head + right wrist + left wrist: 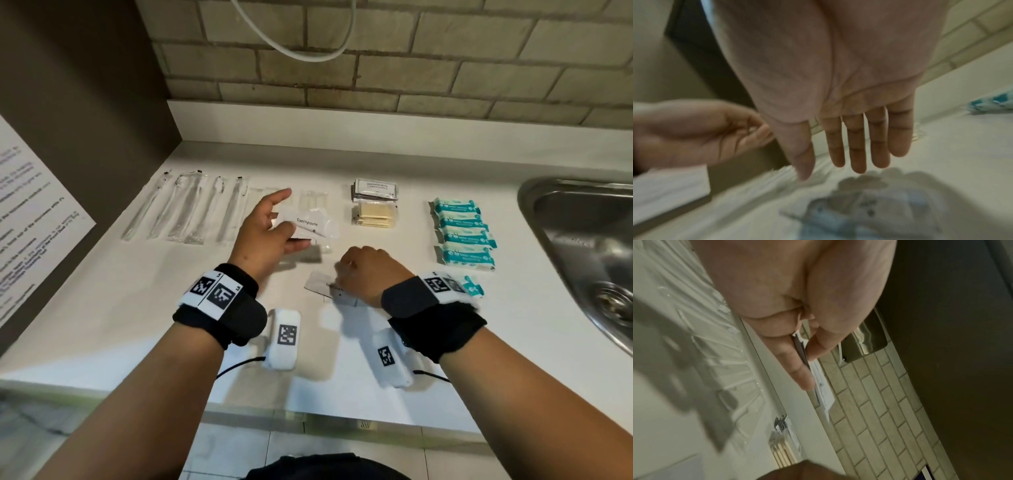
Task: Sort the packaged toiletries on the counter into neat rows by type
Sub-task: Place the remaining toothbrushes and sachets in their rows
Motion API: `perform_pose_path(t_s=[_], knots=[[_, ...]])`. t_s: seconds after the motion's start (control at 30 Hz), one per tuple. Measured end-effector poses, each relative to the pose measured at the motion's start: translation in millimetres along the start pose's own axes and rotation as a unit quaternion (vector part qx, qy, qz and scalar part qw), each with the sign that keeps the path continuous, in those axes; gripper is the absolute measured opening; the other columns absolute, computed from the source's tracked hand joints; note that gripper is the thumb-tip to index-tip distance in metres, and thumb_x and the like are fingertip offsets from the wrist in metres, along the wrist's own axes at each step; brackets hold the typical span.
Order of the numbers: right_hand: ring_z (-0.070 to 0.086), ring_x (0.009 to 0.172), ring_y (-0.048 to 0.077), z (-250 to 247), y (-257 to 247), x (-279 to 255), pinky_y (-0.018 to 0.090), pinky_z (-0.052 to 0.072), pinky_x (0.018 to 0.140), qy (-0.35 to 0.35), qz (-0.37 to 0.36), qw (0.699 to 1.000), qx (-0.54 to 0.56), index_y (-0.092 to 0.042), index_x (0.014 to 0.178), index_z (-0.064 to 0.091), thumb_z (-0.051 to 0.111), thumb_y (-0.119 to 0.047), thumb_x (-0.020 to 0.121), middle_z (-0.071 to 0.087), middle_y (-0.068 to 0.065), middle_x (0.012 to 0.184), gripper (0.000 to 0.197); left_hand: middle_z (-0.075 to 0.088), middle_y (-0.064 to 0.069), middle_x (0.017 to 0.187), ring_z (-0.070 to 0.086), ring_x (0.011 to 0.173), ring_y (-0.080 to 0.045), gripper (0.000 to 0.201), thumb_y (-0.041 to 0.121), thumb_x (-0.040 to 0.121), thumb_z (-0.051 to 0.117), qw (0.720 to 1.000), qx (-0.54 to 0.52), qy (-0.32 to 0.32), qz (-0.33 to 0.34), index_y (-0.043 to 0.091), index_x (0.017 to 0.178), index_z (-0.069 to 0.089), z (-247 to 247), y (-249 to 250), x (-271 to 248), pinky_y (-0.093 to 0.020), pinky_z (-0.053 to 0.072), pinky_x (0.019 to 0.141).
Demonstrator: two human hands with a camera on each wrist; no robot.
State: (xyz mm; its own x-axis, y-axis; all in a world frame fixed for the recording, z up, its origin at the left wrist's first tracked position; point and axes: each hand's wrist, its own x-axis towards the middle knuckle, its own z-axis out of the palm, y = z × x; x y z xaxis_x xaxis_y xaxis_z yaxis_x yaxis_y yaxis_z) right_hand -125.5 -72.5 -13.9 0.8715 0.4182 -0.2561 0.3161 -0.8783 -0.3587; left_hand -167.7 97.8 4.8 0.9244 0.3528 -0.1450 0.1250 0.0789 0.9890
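My left hand holds a white packet marked Toothpaste just above the counter, thumb on its near edge. In the left wrist view the thumb and a finger pinch that toothpaste packet, seen edge-on. A second toothpaste packet lies on the counter, partly hidden under my right hand. The right wrist view shows the right hand with straight fingers pointing down over that blurred packet, apparently not touching it.
Wrapped toothbrushes lie in a row at the left. Shampoo sachets and yellowish packets sit stacked mid-counter, with teal packs in a column to their right. One teal pack lies beside my right wrist. A steel sink lies far right.
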Motion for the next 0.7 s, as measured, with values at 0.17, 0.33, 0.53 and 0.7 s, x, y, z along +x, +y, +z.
perform_pose_path(t_s=[0.17, 0.33, 0.53, 0.7], knots=[[0.054, 0.109, 0.027, 20, -6, -4, 0.035, 0.049, 0.083, -0.013, -0.02, 0.992, -0.124, -0.015, 0.121, 0.055, 0.054, -0.03, 0.088, 0.052, 0.006, 0.119, 0.036, 0.047, -0.016, 0.137, 0.075, 0.083, -0.025, 0.044, -0.004, 0.09, 0.048, 1.0, 0.022, -0.014, 0.015, 0.026, 0.12, 0.06, 2, 1, -1, -0.038, 0.058, 0.088], [0.063, 0.105, 0.025, 6, -1, -12, 0.031, 0.053, 0.086, -0.081, -0.007, 0.995, -0.059, -0.014, 0.121, 0.06, 0.072, -0.016, 0.078, 0.065, 0.004, 0.115, 0.045, 0.047, -0.01, 0.132, 0.073, 0.083, -0.021, 0.03, -0.005, 0.09, 0.049, 0.999, 0.036, -0.018, -0.004, 0.017, 0.109, 0.058, 10, -5, -2, -0.024, 0.06, 0.073], [0.057, 0.077, 0.015, -10, 6, -29, 0.017, 0.04, 0.054, -0.072, -0.038, 0.996, 0.046, -0.019, 0.087, 0.067, 0.076, -0.007, 0.072, 0.058, -0.009, 0.077, 0.021, 0.051, -0.004, 0.115, 0.066, 0.077, -0.023, 0.028, -0.007, 0.087, 0.048, 0.996, 0.066, -0.058, -0.022, 0.017, 0.1, 0.055, 27, -17, -6, -0.041, 0.058, 0.078], [0.054, 0.072, 0.018, -38, 14, -27, 0.025, 0.043, 0.059, 0.054, 0.001, 0.988, 0.147, -0.012, 0.095, 0.057, 0.086, -0.005, 0.061, 0.056, -0.004, 0.077, 0.045, 0.068, -0.01, 0.116, 0.063, 0.107, -0.034, 0.041, 0.008, 0.073, 0.048, 0.988, 0.103, -0.113, -0.023, 0.036, 0.092, 0.072, 47, -17, -10, -0.051, 0.048, 0.099]])
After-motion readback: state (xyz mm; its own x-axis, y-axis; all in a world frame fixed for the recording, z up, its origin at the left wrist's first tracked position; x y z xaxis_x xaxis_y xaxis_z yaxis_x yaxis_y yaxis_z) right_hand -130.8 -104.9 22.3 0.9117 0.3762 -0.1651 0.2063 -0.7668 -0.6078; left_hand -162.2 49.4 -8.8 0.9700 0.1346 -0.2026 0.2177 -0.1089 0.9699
